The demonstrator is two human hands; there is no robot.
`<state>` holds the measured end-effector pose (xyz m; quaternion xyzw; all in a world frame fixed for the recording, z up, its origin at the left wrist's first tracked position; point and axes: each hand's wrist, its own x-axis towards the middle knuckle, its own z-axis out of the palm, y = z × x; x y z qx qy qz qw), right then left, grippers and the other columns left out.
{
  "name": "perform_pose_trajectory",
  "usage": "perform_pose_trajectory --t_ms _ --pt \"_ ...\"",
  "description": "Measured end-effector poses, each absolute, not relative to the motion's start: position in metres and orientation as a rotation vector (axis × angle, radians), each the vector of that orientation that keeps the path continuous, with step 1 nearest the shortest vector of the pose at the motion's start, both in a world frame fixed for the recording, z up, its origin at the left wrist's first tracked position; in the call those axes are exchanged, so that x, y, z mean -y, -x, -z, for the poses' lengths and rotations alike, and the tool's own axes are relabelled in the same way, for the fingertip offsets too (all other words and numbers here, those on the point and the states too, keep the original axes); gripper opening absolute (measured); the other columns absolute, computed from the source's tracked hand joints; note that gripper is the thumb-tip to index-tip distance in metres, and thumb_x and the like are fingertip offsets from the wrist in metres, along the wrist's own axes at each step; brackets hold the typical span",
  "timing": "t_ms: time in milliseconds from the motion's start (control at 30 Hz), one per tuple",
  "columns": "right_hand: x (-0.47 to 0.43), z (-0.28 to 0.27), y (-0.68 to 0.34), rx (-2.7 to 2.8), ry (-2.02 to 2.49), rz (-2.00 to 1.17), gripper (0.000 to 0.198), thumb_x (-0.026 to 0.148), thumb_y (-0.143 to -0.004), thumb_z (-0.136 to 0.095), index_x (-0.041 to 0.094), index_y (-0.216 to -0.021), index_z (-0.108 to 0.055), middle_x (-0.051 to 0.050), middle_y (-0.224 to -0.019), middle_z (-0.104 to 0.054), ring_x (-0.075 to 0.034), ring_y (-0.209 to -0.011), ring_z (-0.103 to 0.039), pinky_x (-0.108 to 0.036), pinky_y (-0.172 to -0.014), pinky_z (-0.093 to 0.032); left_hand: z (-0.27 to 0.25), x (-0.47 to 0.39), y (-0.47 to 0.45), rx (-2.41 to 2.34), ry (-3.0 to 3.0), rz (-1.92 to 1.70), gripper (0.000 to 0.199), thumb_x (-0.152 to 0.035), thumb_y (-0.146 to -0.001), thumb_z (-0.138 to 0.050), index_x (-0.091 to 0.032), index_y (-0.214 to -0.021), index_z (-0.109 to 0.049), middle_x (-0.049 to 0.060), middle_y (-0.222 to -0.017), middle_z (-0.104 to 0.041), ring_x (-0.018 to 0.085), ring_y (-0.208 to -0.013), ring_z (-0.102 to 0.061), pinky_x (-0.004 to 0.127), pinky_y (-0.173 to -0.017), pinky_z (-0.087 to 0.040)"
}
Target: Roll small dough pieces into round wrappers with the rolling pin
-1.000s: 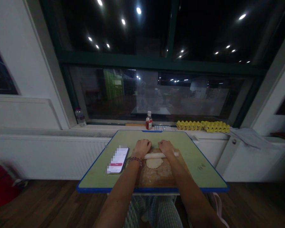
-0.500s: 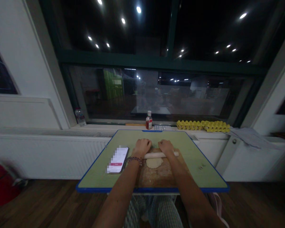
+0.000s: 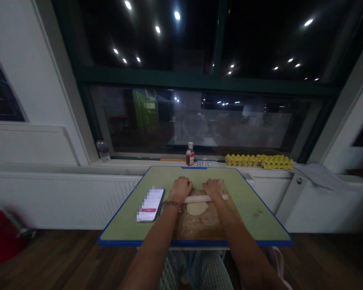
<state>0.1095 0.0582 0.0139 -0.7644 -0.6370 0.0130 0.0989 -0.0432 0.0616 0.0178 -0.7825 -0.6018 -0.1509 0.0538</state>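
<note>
A pale rolling pin [image 3: 199, 198] lies crosswise on a wooden cutting board [image 3: 199, 231]. Over its left part, my left hand [image 3: 182, 187] is closed, fingers curled down and a beaded bracelet [image 3: 173, 205] on the wrist. My right hand [image 3: 213, 187] rests its palm on the right part of the pin; its fingers look loosened and spread, slightly blurred. Just on the near side of the pin sits a flat, roundish sheet of dough [image 3: 197, 208]. Traces of flour mark the board. The pin's left end is hidden by my left hand.
The board stands on a small green table [image 3: 127, 225] with a blue rim. A lit phone [image 3: 151, 205] lies left of my left arm. On the windowsill are a red-labelled bottle [image 3: 190, 155], a yellow egg tray [image 3: 258, 160] and a clear bottle [image 3: 103, 150].
My right hand's fingers have loosened and spread out from a curled shape. The left hand, pin and dough look nearly the same. The view has shifted very slightly.
</note>
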Motion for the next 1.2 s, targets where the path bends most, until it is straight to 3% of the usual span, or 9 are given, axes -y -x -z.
perform_pose_trajectory --t_ms 100,500,1200 --pt "-0.06 -0.01 -0.11 1.865 2.221 0.02 0.033 0.032 -0.093 -0.045 0.012 -0.106 -0.069 -0.017 -0.117 -0.064 -0.032 -0.116 -0.049 -0.049 -0.103 -0.025 -0.015 -0.063 0.044 1.849 2.388 0.448 0.033 -0.027 -0.093 -0.04 -0.015 -0.097 -0.071 0.012 -0.104 -0.069 0.022 -0.104 -0.061 0.03 -0.089 -0.045" --pt "-0.069 -0.005 -0.113 1.925 2.219 -0.039 0.039 0.041 -0.091 -0.057 0.017 -0.121 -0.056 -0.01 -0.127 -0.055 -0.023 -0.112 -0.055 -0.047 -0.096 -0.045 -0.012 -0.065 0.044 1.908 2.388 0.434 0.036 -0.03 -0.095 -0.039 -0.015 -0.094 -0.072 0.013 -0.1 -0.071 0.022 -0.099 -0.064 0.029 -0.084 -0.045" --pt "-0.077 0.0 -0.114 1.957 2.196 -0.073 0.035 0.039 -0.092 -0.057 0.017 -0.12 -0.057 -0.009 -0.123 -0.058 -0.021 -0.106 -0.058 -0.043 -0.091 -0.049 -0.01 -0.065 0.045 1.899 2.386 0.434 0.036 -0.031 -0.094 -0.039 -0.016 -0.091 -0.072 0.012 -0.096 -0.071 0.022 -0.093 -0.066 0.028 -0.08 -0.046"
